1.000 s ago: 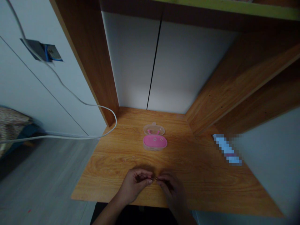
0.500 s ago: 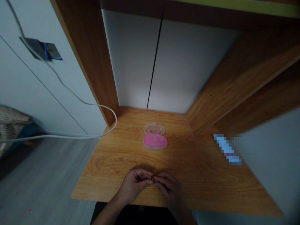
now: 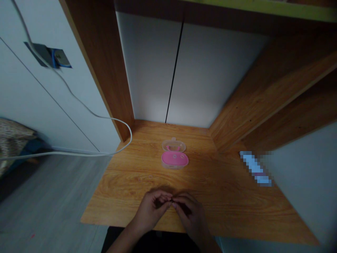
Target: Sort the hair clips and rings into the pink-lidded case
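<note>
My left hand (image 3: 152, 207) and my right hand (image 3: 190, 212) meet fingertip to fingertip low over the front of a wooden desk (image 3: 231, 196). Both are pinched on a tiny dark thing (image 3: 171, 201) between them, too small to name. Farther back on the desk lies an open small case (image 3: 174, 154) with a pink tray and a clear lid. Two very small clear round bits (image 3: 150, 176) lie on the wood between the case and my hands.
A white cable (image 3: 105, 119) runs from a wall socket (image 3: 48, 56) at the left and loops over the desk's back left corner. White panels close the back of the desk niche. A wooden side wall (image 3: 263, 91) rises at the right. A blurred-out object (image 3: 255, 168) lies at the right.
My hands have stayed together at the same spot, with only small finger movements. The view has shifted very slightly.
</note>
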### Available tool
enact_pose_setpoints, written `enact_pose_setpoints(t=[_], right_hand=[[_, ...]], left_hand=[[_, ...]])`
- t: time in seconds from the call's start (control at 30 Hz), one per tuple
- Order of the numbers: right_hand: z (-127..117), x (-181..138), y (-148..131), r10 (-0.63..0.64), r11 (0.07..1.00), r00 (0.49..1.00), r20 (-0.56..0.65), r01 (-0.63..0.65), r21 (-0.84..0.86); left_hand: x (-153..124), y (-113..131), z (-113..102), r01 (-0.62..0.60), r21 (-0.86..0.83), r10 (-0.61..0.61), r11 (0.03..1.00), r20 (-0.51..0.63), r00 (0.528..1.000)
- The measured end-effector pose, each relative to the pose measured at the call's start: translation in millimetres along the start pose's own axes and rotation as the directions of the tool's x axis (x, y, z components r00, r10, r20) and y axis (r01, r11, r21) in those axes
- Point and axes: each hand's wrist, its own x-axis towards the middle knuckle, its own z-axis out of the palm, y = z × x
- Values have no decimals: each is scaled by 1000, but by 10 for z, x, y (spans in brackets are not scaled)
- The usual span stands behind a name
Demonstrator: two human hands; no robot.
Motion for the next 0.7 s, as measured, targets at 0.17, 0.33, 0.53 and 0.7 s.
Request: enact_pose_setpoints(t=[0.17,0.33,0.53,0.7], right_hand=[[9,6,10,27,997,1000,4,-26,-71],[39,-12,-27,-80,968,997,-22,72,-241],[90,-22,-49,-153,902,988,-21,131,-410],[103,-6,-41,-144,904,990,7,135,-407]], left_hand=[[-16,21,10,-91,220,97,971,-20,995],[-33,50,11,-106,263,114,959,-18,993],[-52,38,-5,-122,272,146,955,-70,987],[-45,32,-19,-118,260,145,958,-87,986]])
